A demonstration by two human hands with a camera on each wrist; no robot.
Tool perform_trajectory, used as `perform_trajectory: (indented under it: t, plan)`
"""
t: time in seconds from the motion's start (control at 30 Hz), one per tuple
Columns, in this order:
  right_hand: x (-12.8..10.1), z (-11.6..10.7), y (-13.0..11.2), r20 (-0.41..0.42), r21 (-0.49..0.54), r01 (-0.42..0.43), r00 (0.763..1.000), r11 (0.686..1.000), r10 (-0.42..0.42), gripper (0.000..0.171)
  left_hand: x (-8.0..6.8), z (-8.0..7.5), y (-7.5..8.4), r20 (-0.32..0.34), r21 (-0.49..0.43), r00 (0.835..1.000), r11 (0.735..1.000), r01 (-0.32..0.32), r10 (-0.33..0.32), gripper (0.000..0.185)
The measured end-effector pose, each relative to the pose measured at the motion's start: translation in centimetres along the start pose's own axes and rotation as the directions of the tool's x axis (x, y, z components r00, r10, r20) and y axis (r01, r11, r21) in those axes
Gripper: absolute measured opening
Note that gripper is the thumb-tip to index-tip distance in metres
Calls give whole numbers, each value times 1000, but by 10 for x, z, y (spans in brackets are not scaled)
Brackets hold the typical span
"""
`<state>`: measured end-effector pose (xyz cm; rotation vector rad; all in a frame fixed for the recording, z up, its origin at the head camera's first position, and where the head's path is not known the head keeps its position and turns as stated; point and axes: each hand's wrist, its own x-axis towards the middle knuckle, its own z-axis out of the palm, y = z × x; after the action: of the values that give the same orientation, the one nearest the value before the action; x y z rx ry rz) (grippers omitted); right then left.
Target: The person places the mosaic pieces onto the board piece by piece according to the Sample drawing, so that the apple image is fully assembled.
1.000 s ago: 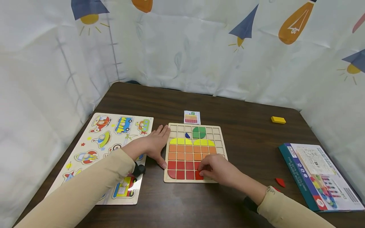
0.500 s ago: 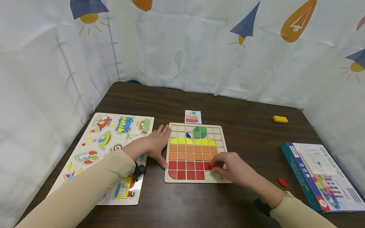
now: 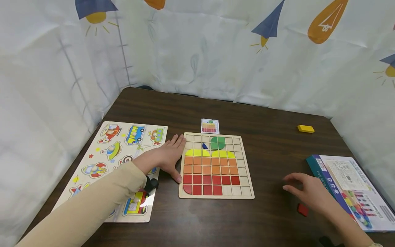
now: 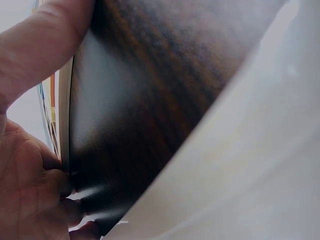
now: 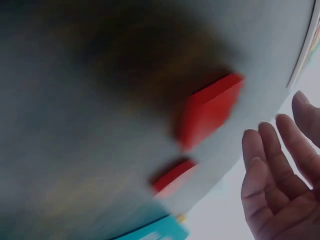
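Right hand point(image 3: 308, 193): held above the dark wooden table point(image 3: 265, 151) at about 3 o'clock from the mosaic grid board point(image 3: 243, 164), fingers spread and relaxed, nothing gripped. A red square tile point(image 3: 302, 209) is seen on the table just below the palm; in the right wrist view the red square tile point(image 5: 210, 110) and a second red piece point(image 5: 172, 175) lie apart from the fingers point(image 5: 272, 160).

Left hand point(image 3: 168, 157): laid flat, fingers straight, pressed against the board's 9 o'clock edge, thumb along the lower left side.

Mosaic grid board: placed at the table's centre; filled with yellow, orange and red tiles, a green shape and a small blue piece at 12 o'clock. The bottom row is part filled.

Pattern card point(image 3: 210, 126): set just beyond the board at 12 o'clock.

Vehicle peg puzzle point(image 3: 117, 151): lies at 9 o'clock, under the left forearm.

Yellow block point(image 3: 306, 128): at 2 o'clock, well apart.

Box point(image 3: 348, 185): at 3 o'clock, beside the right hand.
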<state>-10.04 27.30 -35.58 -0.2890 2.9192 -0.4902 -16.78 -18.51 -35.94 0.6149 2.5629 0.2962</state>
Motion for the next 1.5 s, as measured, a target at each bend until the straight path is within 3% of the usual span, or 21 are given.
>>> perform_trajectory:
  t: [0.23,0.4,0.57,0.83,1.17,1.5]
  plan:
    - [-15,-2,26,131,-15,-133,982,991,134,41,0,0,1,0,-1,1000,1000,-9,9,142]
    - [-24,-2,33,156,-68,-90,983,994,100,48,-1,0,1,-2,-2,1000,1000,-9,9,142]
    - [-29,2,37,134,-111,-49,989,993,63,45,-1,-1,1,-1,1,1000,1000,-1,1,142]
    - [-28,6,40,120,-132,-105,985,986,121,29,-1,0,2,1,3,1000,1000,-5,5,141]
    - [-29,9,29,65,-51,-9,998,999,12,23,-1,0,1,-12,13,1000,1000,-13,13,142]
    - [-3,7,-20,-19,60,171,985,983,-170,20,-1,0,3,-7,10,1000,1000,-10,10,142]
